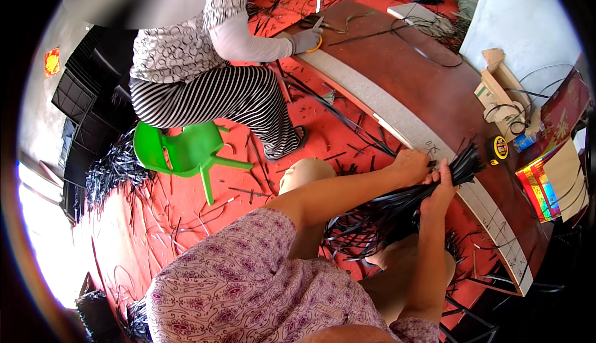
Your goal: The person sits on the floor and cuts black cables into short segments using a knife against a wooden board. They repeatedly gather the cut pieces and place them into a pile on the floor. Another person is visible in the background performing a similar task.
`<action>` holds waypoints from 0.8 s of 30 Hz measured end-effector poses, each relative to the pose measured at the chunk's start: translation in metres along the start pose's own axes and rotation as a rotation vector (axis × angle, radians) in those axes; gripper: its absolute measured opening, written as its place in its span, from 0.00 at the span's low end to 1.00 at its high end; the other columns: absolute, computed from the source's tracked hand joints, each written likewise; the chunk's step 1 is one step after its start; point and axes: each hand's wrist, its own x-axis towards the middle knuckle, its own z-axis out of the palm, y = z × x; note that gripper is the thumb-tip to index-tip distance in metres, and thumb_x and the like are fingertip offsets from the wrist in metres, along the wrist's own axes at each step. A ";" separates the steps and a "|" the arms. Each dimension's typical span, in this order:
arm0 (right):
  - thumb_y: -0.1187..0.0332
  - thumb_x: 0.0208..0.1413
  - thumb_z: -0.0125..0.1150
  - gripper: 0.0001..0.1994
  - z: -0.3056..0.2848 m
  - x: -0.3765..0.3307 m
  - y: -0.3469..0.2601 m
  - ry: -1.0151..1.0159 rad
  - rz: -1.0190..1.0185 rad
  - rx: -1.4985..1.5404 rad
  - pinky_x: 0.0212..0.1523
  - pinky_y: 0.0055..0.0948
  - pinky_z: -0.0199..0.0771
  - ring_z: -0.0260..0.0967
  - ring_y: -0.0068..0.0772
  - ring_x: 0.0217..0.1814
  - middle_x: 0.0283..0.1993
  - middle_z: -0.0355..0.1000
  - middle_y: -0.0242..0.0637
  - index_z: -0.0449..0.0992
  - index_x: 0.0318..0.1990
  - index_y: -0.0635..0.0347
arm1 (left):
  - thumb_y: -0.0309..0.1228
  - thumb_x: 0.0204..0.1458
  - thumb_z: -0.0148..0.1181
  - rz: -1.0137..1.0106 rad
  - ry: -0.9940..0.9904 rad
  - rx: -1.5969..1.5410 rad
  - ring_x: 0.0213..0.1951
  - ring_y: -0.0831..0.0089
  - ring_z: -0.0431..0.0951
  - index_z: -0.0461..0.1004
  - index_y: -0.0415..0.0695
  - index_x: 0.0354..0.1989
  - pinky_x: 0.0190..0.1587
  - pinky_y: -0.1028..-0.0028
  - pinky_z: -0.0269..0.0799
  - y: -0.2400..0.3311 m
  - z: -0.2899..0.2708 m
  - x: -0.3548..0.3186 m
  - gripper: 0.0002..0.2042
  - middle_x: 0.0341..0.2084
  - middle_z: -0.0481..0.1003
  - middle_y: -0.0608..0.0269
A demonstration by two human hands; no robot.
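Note:
Both of my hands are at a thick bundle of long, thin black strips (pixel 397 209) that slants over my lap, its cut ends fanning out at the upper right. My right hand (pixel 439 191) is wrapped round the bundle close to those ends, thumb pointing up. Pressed up beside it, my left hand (pixel 411 167) is closed in a fist on the black strips; its fingertips are partly hidden. The loose tails of the bundle hang down between my knees. Just beyond my hands lies the pale, marked edge board (pixel 428 138) of the table.
Across the reddish-brown table (pixel 397 70), another person's gloved hand (pixel 306 40) holds orange-handled scissors (pixel 318 39). A yellow-and-black tape measure (pixel 498 148), a torn cardboard box (pixel 496 94) and a shiny coloured box (pixel 540 188) stand rightward. A green chair (pixel 183 150) stands on the strip-littered red floor (pixel 205 225).

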 end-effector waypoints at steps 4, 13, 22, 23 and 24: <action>0.71 0.54 0.62 0.06 0.002 -0.003 -0.001 -0.035 -0.017 0.004 0.18 0.18 0.62 0.57 0.17 0.22 0.26 0.65 0.28 0.70 0.30 0.60 | 0.42 0.53 0.48 -0.019 -0.053 -0.118 0.35 0.55 0.79 0.77 0.45 0.32 0.39 0.60 0.72 0.001 -0.006 -0.004 0.15 0.25 0.78 0.54; 0.71 0.52 0.63 0.07 0.006 -0.006 -0.001 -0.067 -0.005 -0.021 0.17 0.21 0.60 0.56 0.18 0.19 0.22 0.60 0.24 0.69 0.28 0.58 | 0.44 0.58 0.43 -0.136 -0.028 -0.304 0.35 0.52 0.78 0.77 0.40 0.30 0.39 0.58 0.71 0.001 -0.010 -0.005 0.21 0.26 0.77 0.49; 0.72 0.50 0.65 0.08 0.012 -0.005 0.005 -0.055 -0.024 -0.042 0.17 0.23 0.61 0.58 0.19 0.18 0.20 0.60 0.24 0.69 0.30 0.57 | 0.47 0.60 0.41 -0.088 0.204 -0.226 0.40 0.41 0.74 0.72 0.32 0.34 0.43 0.53 0.68 -0.021 -0.033 -0.002 0.25 0.29 0.74 0.36; 0.70 0.51 0.64 0.08 0.014 -0.007 0.008 -0.082 -0.019 -0.042 0.19 0.24 0.61 0.58 0.21 0.18 0.19 0.59 0.25 0.68 0.28 0.56 | 0.47 0.59 0.43 -0.122 0.169 -0.257 0.40 0.40 0.74 0.74 0.34 0.34 0.43 0.53 0.70 -0.025 -0.038 -0.002 0.24 0.30 0.74 0.36; 0.69 0.52 0.64 0.10 0.015 -0.010 0.008 -0.101 -0.015 -0.048 0.20 0.25 0.62 0.58 0.22 0.18 0.18 0.58 0.25 0.67 0.27 0.54 | 0.47 0.59 0.45 -0.156 0.127 -0.296 0.39 0.39 0.74 0.75 0.36 0.35 0.43 0.52 0.71 -0.033 -0.038 0.002 0.23 0.30 0.74 0.35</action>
